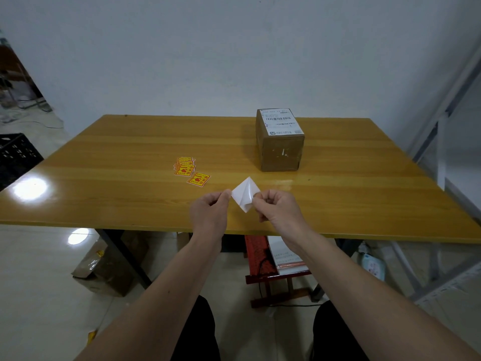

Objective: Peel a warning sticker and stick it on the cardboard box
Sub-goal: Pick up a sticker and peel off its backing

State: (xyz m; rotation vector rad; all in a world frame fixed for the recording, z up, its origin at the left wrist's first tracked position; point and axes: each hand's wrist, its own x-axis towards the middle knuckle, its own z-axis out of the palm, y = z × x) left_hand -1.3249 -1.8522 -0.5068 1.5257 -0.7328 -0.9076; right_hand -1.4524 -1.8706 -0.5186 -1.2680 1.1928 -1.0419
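Observation:
Both hands hold one warning sticker (245, 194) above the table's near edge; only its white back faces me, tilted like a diamond. My left hand (210, 212) pinches its left corner and my right hand (277, 207) pinches its right side, where one layer curls up. The cardboard box (281, 149) stands upright at the far right of the table, with a white shipping label on top. It is well beyond my hands. A small pile of yellow and red warning stickers (185, 166) lies left of centre, with one more sticker (198, 180) just beside it.
The wooden table (109, 162) reaches the white wall. Under it are a red stool with papers (276, 259) and a taped cardboard package (104, 267) on the floor. A black crate (15, 155) stands at the left and a grey metal rack (442, 121) at the right.

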